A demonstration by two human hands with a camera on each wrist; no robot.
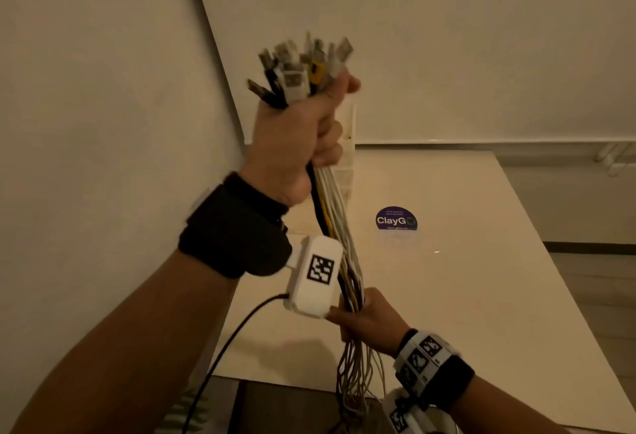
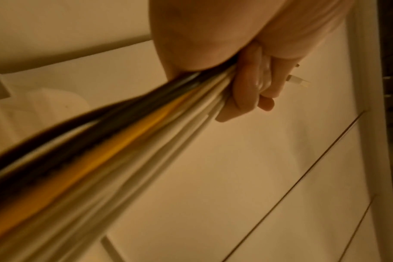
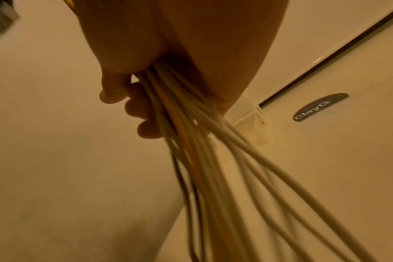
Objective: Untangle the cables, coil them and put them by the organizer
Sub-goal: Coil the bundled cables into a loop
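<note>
While the left hand [image 1: 296, 131] is raised well above the table [image 1: 481, 296], its fingers are curled tight round the top of the cable bundle [image 1: 330, 213], w/ the plugs [image 1: 303, 65] (USB-type ends, white, black, one yellow) fanned out above the fist. Prob. held that way so all connector ends stay lined up and the cords hang straight. Lower down, the right hand [image 1: 368, 316] is wrapped round the same bundle; below it the cords splay loose and wavy past the table's near edge. My read: right hand is there to comb or strip down the length so kinks drop out before coiling. Left wrist view confirms the clamp: fingers [image 2: 247, 85] folded over black, yellow and white cords. Right wrist view shows fingertips [image 3: 135, 104] closed round thinner white and orange strands; grip firmness there can't be told.

So the task's cables are all in the air, between both hands, none on the table. Organizer [image 1: 347, 165], a white upright rack, stands near the table's far left corner by the wall, mostly hidden behind the left hand and bundle. Round purple ClayGo sticker [image 1: 396, 218] sits on the tabletop just right of it. Black lead [image 1: 234, 334] from the wrist camera [image 1: 315, 275] hangs near the bundle, could snag. Tail ends below the near edge are out of sight.
</note>
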